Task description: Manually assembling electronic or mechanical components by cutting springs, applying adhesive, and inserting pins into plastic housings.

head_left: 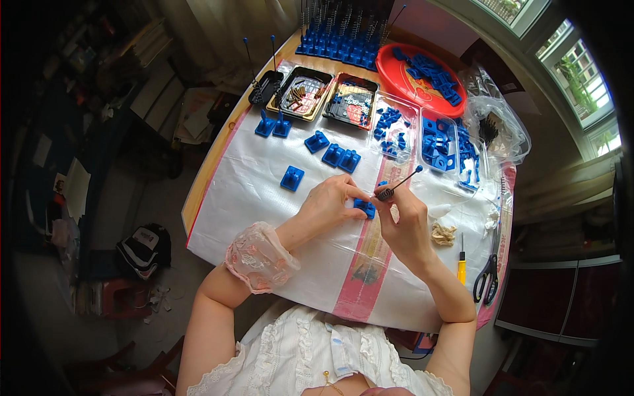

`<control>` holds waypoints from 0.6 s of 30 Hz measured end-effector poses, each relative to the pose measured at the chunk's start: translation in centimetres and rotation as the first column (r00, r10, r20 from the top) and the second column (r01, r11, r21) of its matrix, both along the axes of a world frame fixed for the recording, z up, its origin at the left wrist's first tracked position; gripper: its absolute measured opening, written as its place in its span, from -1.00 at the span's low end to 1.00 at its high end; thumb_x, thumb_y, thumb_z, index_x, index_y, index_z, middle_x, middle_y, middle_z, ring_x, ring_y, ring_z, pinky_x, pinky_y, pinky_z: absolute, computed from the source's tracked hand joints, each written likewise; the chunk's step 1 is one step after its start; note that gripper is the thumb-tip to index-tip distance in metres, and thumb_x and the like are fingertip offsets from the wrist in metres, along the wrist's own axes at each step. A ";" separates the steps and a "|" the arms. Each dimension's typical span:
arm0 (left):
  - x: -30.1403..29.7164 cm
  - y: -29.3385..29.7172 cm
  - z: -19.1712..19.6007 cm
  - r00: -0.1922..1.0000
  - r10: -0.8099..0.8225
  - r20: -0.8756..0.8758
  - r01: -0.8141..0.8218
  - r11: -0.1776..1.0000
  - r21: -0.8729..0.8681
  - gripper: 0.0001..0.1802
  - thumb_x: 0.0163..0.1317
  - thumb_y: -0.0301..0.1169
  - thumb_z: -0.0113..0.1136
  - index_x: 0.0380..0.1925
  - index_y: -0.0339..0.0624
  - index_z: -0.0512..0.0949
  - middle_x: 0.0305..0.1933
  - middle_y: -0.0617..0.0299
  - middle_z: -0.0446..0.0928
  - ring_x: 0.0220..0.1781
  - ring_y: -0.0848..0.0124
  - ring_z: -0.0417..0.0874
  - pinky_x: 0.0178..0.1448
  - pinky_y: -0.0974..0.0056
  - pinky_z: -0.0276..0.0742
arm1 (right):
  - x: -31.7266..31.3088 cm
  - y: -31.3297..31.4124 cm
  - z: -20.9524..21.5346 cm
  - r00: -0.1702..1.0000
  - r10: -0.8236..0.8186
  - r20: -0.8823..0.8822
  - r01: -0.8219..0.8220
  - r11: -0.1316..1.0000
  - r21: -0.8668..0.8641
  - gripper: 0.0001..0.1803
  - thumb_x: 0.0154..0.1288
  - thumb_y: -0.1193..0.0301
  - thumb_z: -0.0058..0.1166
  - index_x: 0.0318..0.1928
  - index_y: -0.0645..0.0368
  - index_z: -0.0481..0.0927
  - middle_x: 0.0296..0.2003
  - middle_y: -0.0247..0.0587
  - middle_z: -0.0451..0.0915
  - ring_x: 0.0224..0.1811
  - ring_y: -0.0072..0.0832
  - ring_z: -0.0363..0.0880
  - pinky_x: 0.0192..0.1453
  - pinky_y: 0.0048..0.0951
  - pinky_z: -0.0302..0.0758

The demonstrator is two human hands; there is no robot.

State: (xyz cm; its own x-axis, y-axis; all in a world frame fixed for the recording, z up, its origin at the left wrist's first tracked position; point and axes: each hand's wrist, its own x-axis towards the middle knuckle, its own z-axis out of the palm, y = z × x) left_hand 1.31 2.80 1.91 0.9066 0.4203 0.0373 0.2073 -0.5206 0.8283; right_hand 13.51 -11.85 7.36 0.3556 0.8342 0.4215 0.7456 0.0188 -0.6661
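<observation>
My left hand [328, 203] is closed on a small blue plastic base [364, 209] at the middle of the table, pinching it between thumb and fingers. Just right of it, my right hand [405, 223] grips a dark coil spring [385, 194] with a thin rod that slants up to a blue ball tip [419, 169]. The spring's lower end is close to the base; whether they touch I cannot tell. A lone blue base [292, 178] sits left of my hands, and several more blue bases [341, 157] lie beyond them.
Black trays [300, 93] of small metal and plastic parts, clear boxes [438, 143] of blue pieces and a red round tray [422, 76] line the far side. Sprung assemblies [337, 49] stand behind. A yellow-handled screwdriver [461, 267] and black scissors [487, 280] lie at the right.
</observation>
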 end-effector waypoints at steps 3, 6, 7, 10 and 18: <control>0.0 0.0 0.0 1.000 -0.002 0.007 0.002 1.000 0.016 -0.64 -0.04 -0.28 0.63 -0.16 0.06 0.82 -0.22 0.21 0.62 -0.09 0.24 0.66 0.00 0.17 0.57 | 0.2 0.1 -0.1 1.000 0.010 -0.011 -0.010 1.000 0.012 -0.87 0.27 0.67 0.22 -0.20 0.32 0.56 -0.36 0.02 0.61 -0.36 -0.10 0.66 -0.28 -0.23 0.53; 0.0 0.0 0.1 1.000 0.001 -0.001 -0.001 1.000 0.000 -0.63 -0.04 -0.27 0.63 -0.16 0.05 0.82 -0.22 0.20 0.62 -0.08 0.23 0.66 0.00 0.17 0.57 | 0.8 0.2 0.1 0.996 0.078 -0.047 -0.078 0.997 0.011 -0.88 0.27 0.67 0.22 -0.20 0.32 0.57 -0.35 0.01 0.63 -0.33 -0.11 0.68 -0.27 -0.25 0.54; 0.0 0.0 0.1 1.000 0.001 0.003 -0.001 1.000 -0.003 -0.63 -0.04 -0.27 0.63 -0.15 0.05 0.82 -0.22 0.20 0.62 -0.08 0.23 0.66 0.00 0.17 0.57 | 1.0 0.2 0.1 0.993 0.102 -0.058 -0.102 0.995 0.009 -0.88 0.27 0.68 0.22 -0.20 0.32 0.57 -0.35 0.01 0.64 -0.32 -0.12 0.69 -0.27 -0.25 0.54; 0.0 0.0 0.0 1.000 0.000 0.012 0.000 1.000 -0.007 -0.62 -0.04 -0.26 0.63 -0.15 0.04 0.82 -0.22 0.20 0.62 -0.08 0.23 0.67 0.01 0.17 0.58 | 1.7 0.2 0.3 0.984 0.157 -0.087 -0.158 0.987 -0.006 -0.87 0.26 0.69 0.20 -0.19 0.32 0.58 -0.34 0.01 0.65 -0.30 -0.13 0.71 -0.25 -0.26 0.55; 0.0 0.0 0.0 1.000 -0.008 -0.019 0.008 1.000 0.018 -0.64 -0.03 -0.24 0.63 -0.18 0.02 0.82 -0.21 0.23 0.61 -0.10 0.25 0.66 -0.01 0.17 0.57 | 0.0 0.0 0.0 1.000 -0.004 -0.011 0.004 1.000 0.019 -0.89 0.25 0.67 0.22 -0.25 0.32 0.55 -0.36 0.02 0.62 -0.34 -0.10 0.68 -0.28 -0.22 0.53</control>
State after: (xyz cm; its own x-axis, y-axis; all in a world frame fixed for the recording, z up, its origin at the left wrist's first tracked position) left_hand 1.26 2.78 1.90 0.9107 0.4122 0.0280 0.2181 -0.5372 0.8148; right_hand 13.55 -11.81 7.40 0.3635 0.8246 0.4335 0.7383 0.0287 -0.6739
